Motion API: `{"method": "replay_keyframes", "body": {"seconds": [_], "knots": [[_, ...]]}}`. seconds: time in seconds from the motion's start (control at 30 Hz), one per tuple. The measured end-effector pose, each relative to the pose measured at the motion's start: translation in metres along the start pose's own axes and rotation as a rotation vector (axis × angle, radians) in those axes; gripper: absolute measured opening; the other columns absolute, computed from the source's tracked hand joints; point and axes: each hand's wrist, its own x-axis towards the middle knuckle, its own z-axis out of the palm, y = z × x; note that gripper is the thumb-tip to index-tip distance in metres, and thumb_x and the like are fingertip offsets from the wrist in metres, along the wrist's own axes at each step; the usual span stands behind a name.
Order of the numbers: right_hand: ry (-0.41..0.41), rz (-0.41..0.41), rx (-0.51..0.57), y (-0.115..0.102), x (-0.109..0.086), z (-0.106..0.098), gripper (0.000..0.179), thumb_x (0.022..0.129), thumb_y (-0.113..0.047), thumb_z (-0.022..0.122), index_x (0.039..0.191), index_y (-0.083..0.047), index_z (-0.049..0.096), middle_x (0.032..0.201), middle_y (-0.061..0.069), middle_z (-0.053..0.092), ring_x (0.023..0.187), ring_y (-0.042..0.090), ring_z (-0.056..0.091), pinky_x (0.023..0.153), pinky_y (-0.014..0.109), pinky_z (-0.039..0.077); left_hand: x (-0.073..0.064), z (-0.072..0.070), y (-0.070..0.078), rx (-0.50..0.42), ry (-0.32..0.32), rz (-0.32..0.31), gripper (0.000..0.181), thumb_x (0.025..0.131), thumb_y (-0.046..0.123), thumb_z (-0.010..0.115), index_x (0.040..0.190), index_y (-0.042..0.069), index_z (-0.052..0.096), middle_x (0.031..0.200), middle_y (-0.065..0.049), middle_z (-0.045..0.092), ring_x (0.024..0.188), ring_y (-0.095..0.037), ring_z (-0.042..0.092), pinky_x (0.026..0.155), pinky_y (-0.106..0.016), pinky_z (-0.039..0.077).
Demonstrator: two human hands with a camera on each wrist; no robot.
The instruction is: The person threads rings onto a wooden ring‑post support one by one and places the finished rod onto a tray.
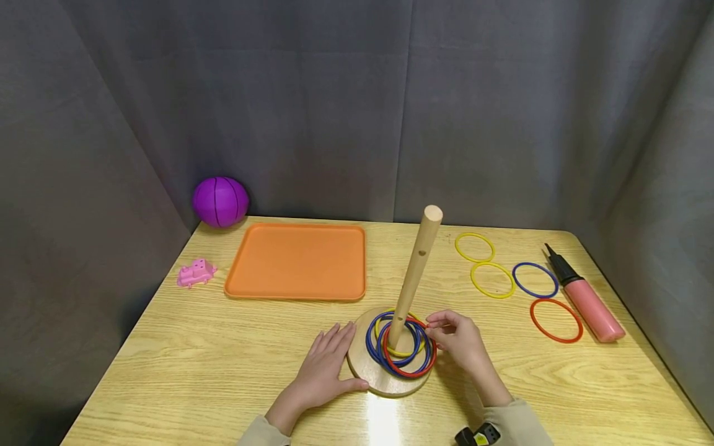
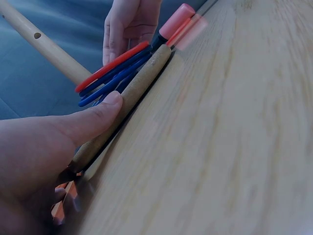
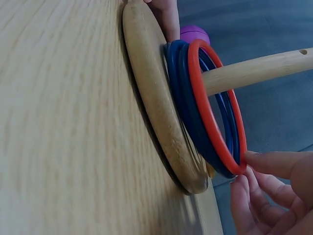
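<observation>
A wooden post (image 1: pixel 415 266) rises from a round wooden base (image 1: pixel 390 388), leaning to the right in the head view. Blue, yellow and red rings lie loosely stacked around its foot. My right hand (image 1: pixel 462 342) pinches the edge of the red ring (image 3: pixel 209 117) on top of the stack, between thumb and fingers. In the right wrist view, blue rings (image 3: pixel 182 98) sit directly beneath it. My left hand (image 1: pixel 322 376) rests against the base's left side with fingers extended. Its thumb (image 2: pixel 105 110) presses the near rim in the left wrist view.
An orange tray (image 1: pixel 298 263) lies behind and left, with a pink toy (image 1: pixel 196 272) and purple ball (image 1: pixel 220 202) beyond. To the right are two yellow rings (image 1: pixel 471 287), a blue ring (image 1: pixel 517 284), another red ring (image 1: pixel 581 329) and a pink-and-black pump (image 1: pixel 594 310).
</observation>
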Motion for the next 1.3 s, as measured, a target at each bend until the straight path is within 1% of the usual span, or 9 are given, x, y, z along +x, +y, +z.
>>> {"method": "replay_keyframes", "body": {"seconds": [0.23,0.47,0.53,0.63,0.83,1.03,1.2,1.3], "knots": [[-0.001,0.011,-0.01,0.005,0.001,-0.01,0.02,0.087,-0.003,0.068,0.105,0.005,0.067,0.094,0.014,0.07,0.074,0.003,0.06,0.061,0.022,0.055,0.0,-0.001,0.001,-0.004,-0.001,-0.005,0.106,0.078,0.062,0.067,0.155,0.008,0.02,0.162,-0.008,0.023,0.151,-0.033,0.015,0.122,-0.056,0.011],[0.013,0.03,0.015,0.009,0.003,-0.032,0.028,0.09,-0.007,0.066,0.113,0.008,0.063,0.095,0.009,0.069,0.075,-0.004,0.059,0.066,0.021,0.056,0.001,0.0,0.0,-0.002,0.0,0.002,0.106,0.078,0.063,0.067,0.155,0.008,0.019,0.162,-0.009,0.023,0.15,-0.034,0.015,0.121,-0.057,0.011],[0.022,0.029,0.017,0.01,0.003,-0.039,0.03,0.091,-0.008,0.065,0.115,0.009,0.062,0.094,0.005,0.069,0.076,-0.006,0.059,0.068,0.022,0.057,0.001,0.0,0.0,-0.003,-0.002,0.001,0.106,0.078,0.063,0.066,0.155,0.008,0.019,0.162,-0.009,0.022,0.151,-0.034,0.015,0.121,-0.057,0.011],[0.038,0.023,0.017,0.012,0.004,-0.052,0.032,0.093,-0.01,0.064,0.118,0.009,0.061,0.09,-0.004,0.067,0.078,-0.008,0.06,0.071,0.023,0.058,0.001,-0.001,0.001,-0.003,-0.001,-0.001,0.106,0.078,0.063,0.066,0.155,0.008,0.019,0.162,-0.009,0.023,0.151,-0.034,0.015,0.121,-0.057,0.011],[0.063,0.009,0.041,0.017,0.004,-0.074,0.037,0.094,-0.013,0.064,0.12,0.011,0.058,0.084,-0.02,0.062,0.082,-0.008,0.061,0.073,0.022,0.059,0.0,-0.001,0.001,-0.012,0.009,0.004,0.105,0.078,0.062,0.067,0.155,0.008,0.021,0.161,-0.01,0.024,0.15,-0.035,0.016,0.121,-0.058,0.012],[0.126,-0.013,0.041,0.025,0.01,-0.094,0.039,0.093,-0.014,0.065,0.119,0.013,0.057,0.081,-0.027,0.06,0.082,-0.007,0.063,0.071,0.018,0.058,0.0,-0.002,0.001,-0.018,0.008,0.004,0.105,0.078,0.062,0.067,0.155,0.008,0.02,0.161,-0.01,0.023,0.15,-0.035,0.015,0.121,-0.058,0.011],[0.182,-0.032,-0.009,0.033,0.016,-0.113,0.037,0.094,-0.012,0.063,0.121,0.012,0.056,0.081,-0.029,0.058,0.081,-0.008,0.063,0.07,0.017,0.058,0.0,-0.002,0.001,-0.021,0.003,0.005,0.105,0.078,0.061,0.067,0.155,0.008,0.019,0.162,-0.01,0.023,0.15,-0.035,0.015,0.121,-0.059,0.011],[0.204,-0.041,-0.045,0.038,0.019,-0.123,0.036,0.094,-0.01,0.062,0.122,0.012,0.055,0.082,-0.032,0.057,0.079,-0.013,0.06,0.07,0.015,0.057,0.001,-0.001,0.0,-0.012,0.0,0.0,0.105,0.078,0.062,0.067,0.155,0.009,0.019,0.162,-0.009,0.023,0.151,-0.034,0.015,0.121,-0.058,0.011]]}}
